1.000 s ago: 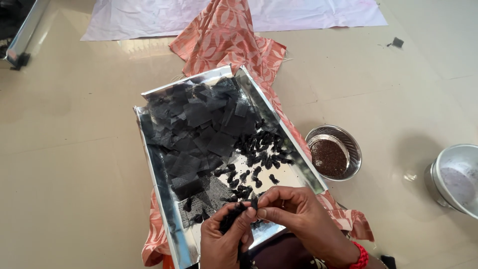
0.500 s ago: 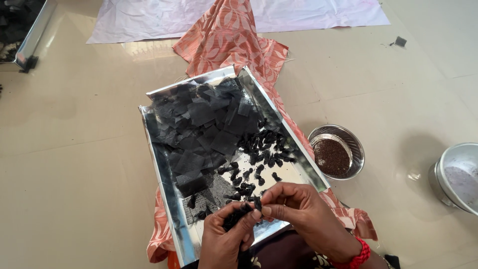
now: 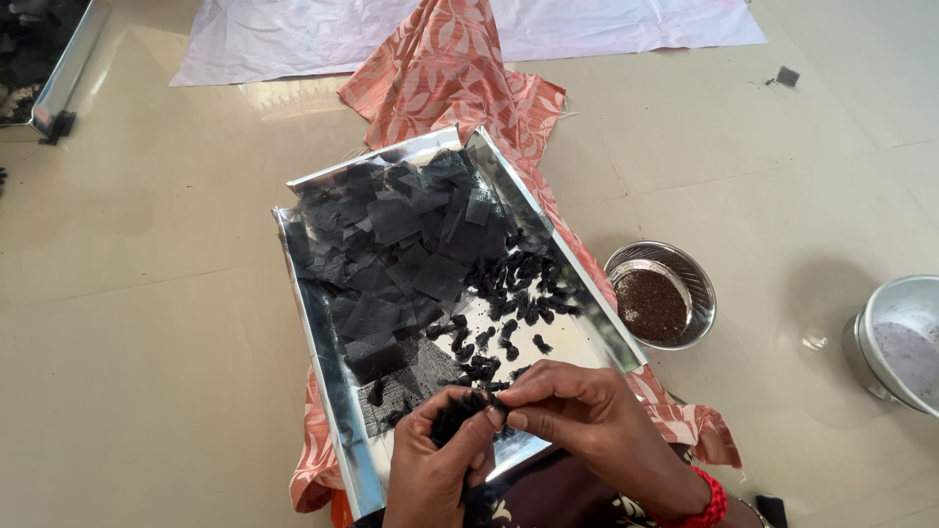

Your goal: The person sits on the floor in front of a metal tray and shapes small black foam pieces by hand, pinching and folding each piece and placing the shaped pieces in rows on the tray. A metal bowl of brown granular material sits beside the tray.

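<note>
The fingers [image 3: 496, 418] of both hands meet at the near edge of the scene, pinching a small crumpled wad of black mesh fabric [image 3: 458, 416]: the left hand [image 3: 435, 469] cups it from below with thumb and fingertips pressed on it, and the right hand [image 3: 587, 425] nips its right end between thumb and forefinger. The wad is held just above the near end of a shiny rectangular metal tray [image 3: 323, 337]. Flat black mesh squares [image 3: 396, 249] are heaped across the tray's far half, with small black twisted bundles [image 3: 514, 293] scattered on its right side. The tray rests on an orange leaf-patterned cloth [image 3: 445, 68] on the pale floor. Right of the tray stands a small steel bowl of dark brown grains [image 3: 653, 305]; further right is a larger metal pot [image 3: 905, 342].
</note>
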